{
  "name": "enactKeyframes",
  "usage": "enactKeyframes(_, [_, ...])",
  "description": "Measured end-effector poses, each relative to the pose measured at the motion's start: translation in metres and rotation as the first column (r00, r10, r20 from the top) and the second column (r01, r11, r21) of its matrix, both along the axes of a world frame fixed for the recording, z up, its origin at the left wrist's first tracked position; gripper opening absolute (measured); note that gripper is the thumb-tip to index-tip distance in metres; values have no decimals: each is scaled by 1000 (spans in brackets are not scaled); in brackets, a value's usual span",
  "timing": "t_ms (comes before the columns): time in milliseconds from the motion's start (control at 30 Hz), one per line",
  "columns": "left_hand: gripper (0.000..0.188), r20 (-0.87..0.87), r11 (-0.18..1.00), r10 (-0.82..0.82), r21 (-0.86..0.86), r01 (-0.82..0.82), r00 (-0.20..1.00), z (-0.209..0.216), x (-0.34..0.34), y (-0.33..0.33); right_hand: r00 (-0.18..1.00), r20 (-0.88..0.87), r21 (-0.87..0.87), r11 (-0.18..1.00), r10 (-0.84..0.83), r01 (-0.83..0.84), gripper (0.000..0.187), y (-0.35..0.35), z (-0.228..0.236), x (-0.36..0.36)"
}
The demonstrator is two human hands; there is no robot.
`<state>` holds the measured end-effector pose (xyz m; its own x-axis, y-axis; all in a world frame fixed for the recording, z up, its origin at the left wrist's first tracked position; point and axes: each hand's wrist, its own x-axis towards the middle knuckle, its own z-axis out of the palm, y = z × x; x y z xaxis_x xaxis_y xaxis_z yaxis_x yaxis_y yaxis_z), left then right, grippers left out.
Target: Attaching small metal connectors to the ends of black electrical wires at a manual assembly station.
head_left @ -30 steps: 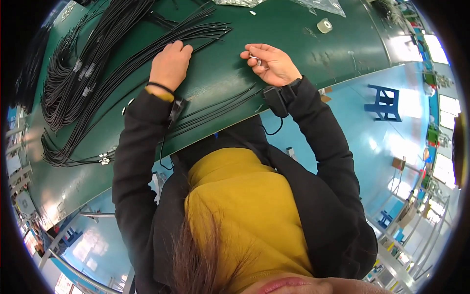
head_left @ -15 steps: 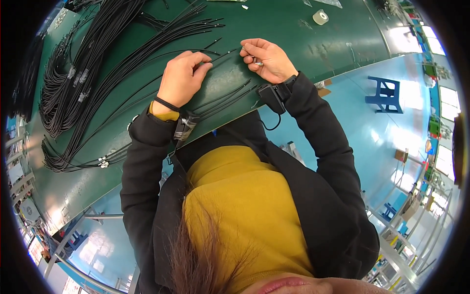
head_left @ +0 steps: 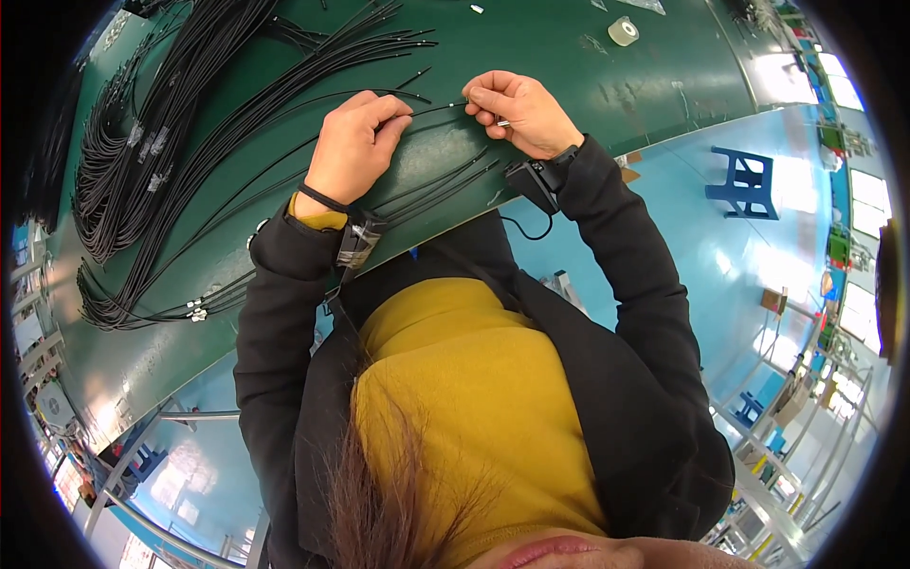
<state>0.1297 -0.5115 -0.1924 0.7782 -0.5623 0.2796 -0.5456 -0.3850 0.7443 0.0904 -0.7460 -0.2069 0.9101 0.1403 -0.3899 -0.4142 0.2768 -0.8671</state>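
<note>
A thin black cable [head_left: 432,111] runs from my left hand [head_left: 347,150] across to my right hand [head_left: 523,116]. Thumb and fingers of the left are closed on it a short way behind its end. My right thumb and forefinger pinch at the tip, which has a small pale band; the fingertips hide whatever sits there. A small shiny metal piece [head_left: 503,123] shows among the curled lower fingers of the right hand. Several loose cable ends [head_left: 445,190] lie on the green table just below the hands.
A large bundle of black cables [head_left: 190,123] covers the left of the green table [head_left: 569,85], with tape round parts of it. Small white connectors [head_left: 197,310] sit on cables at lower left. A tape roll [head_left: 623,31] stands far right; a blue stool [head_left: 744,183] is on the floor.
The cable's end and my right fingertips have come together, where a small gap showed before. My left hand has lifted slightly up the view, still gripping the cable.
</note>
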Motion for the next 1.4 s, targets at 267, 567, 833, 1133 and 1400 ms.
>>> enactKeyframes(267, [8, -5, 1000, -11, -5, 11, 1000, -5, -2, 0, 992, 122, -205, 979, 31, -5, 16, 10, 5, -4])
enactKeyframes(567, [10, -61, 985, 33, -169, -43, 998, -4, -14, -22, 998, 25, 113, 992, 56, -59, 22, 23, 4, -5])
enactKeyframes(833, [9, -4, 982, 43, -186, -43, 999, -5, -17, -23, 998, -32, 234, 971, -48, 55, 22, 22, 10, -13])
enactKeyframes(1133, [8, 41, 983, 38, -180, -30, 998, -5, -19, -22, 989, 30, 98, 985, -144, 141, 18, 27, 8, -14])
enactKeyframes(1400, [9, 80, 978, 42, -206, -25, 996, -8, -19, -23, 976, 45, 73, 975, -214, 210, 17, 31, 7, -15])
